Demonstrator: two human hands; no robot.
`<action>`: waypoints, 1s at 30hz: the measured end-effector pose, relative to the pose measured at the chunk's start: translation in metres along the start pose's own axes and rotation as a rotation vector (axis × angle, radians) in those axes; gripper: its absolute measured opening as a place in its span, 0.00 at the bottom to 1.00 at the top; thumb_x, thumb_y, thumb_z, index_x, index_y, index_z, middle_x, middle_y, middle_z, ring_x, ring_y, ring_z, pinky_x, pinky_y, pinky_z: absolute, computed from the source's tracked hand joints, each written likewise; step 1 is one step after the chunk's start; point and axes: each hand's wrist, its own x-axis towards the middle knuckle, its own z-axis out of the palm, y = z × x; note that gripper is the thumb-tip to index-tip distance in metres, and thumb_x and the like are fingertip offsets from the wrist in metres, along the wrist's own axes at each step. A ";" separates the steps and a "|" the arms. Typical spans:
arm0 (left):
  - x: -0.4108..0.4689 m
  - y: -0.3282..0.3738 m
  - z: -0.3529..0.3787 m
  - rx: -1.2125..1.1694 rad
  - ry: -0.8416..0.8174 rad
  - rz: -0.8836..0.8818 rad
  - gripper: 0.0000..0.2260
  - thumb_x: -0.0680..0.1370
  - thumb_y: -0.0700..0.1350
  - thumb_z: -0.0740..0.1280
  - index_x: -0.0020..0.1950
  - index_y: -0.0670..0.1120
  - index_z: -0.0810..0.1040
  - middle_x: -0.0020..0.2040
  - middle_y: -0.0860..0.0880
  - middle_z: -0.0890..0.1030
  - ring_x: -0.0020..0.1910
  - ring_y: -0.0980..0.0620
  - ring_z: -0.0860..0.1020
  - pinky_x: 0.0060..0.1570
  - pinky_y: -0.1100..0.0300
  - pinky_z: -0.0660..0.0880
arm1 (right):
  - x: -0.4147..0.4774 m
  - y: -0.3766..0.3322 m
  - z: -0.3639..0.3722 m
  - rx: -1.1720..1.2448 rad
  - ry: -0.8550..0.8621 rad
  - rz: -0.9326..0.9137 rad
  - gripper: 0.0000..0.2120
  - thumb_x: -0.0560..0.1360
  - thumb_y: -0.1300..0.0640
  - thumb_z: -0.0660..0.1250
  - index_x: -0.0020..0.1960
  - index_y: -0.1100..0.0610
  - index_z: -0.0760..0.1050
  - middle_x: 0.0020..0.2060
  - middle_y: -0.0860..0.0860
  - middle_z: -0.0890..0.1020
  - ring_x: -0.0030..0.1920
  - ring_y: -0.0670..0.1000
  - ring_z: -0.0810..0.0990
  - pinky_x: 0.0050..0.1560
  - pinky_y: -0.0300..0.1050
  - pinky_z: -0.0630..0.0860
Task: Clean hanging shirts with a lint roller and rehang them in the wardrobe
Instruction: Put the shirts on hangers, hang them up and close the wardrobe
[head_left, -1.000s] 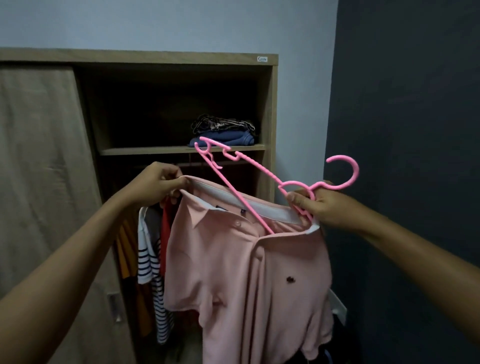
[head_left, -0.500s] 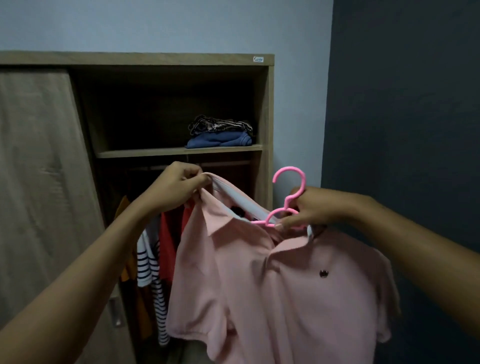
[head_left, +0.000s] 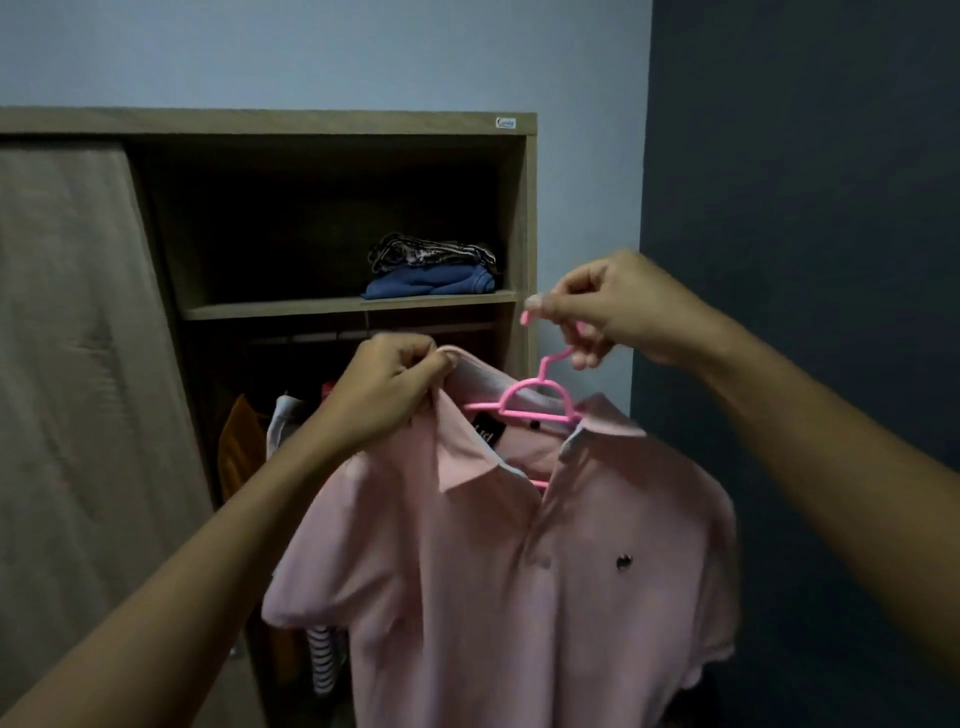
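Observation:
A pale pink polo shirt (head_left: 498, 571) hangs in front of me on a pink plastic hanger (head_left: 540, 402), whose bar sits inside the collar. My right hand (head_left: 613, 306) is closed around the hanger's hook, holding it up at the wardrobe's right edge. My left hand (head_left: 389, 384) pinches the shirt's left collar and shoulder, lifting that side. The shirt's right shoulder lies over the hanger; its left shoulder is bunched under my fingers. No lint roller is in view.
The wooden wardrobe (head_left: 524, 208) stands open on its right half, its sliding door (head_left: 78, 364) covering the left. Folded clothes (head_left: 431, 270) lie on the shelf. Below, a rail (head_left: 363, 332) carries an orange garment (head_left: 241, 441) and a striped shirt (head_left: 322, 660). A dark wall (head_left: 805, 208) is at right.
The hanger has gone from outside the neckline into the collar. My right hand shifted from the hanger's neck up to its hook and rose, and the shirt now hangs straighter.

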 end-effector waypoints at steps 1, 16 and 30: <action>0.003 0.003 0.000 0.005 0.009 0.021 0.18 0.80 0.45 0.66 0.30 0.48 0.72 0.25 0.54 0.72 0.26 0.56 0.71 0.27 0.58 0.68 | 0.001 0.000 0.011 -0.063 -0.026 -0.008 0.10 0.74 0.49 0.73 0.43 0.56 0.85 0.34 0.64 0.81 0.31 0.57 0.84 0.33 0.46 0.83; -0.011 0.000 -0.012 0.202 -0.060 0.087 0.18 0.79 0.53 0.64 0.32 0.45 0.72 0.28 0.45 0.75 0.29 0.45 0.75 0.32 0.42 0.74 | 0.026 -0.007 0.044 -0.035 0.090 -0.140 0.12 0.76 0.52 0.73 0.47 0.62 0.84 0.30 0.58 0.82 0.31 0.58 0.85 0.36 0.57 0.84; -0.010 -0.026 -0.027 0.597 -0.083 0.124 0.23 0.79 0.66 0.51 0.45 0.50 0.74 0.41 0.52 0.76 0.42 0.50 0.73 0.43 0.51 0.71 | 0.026 -0.024 0.049 -0.068 0.190 -0.286 0.12 0.74 0.48 0.74 0.45 0.58 0.84 0.30 0.54 0.83 0.27 0.53 0.84 0.32 0.51 0.84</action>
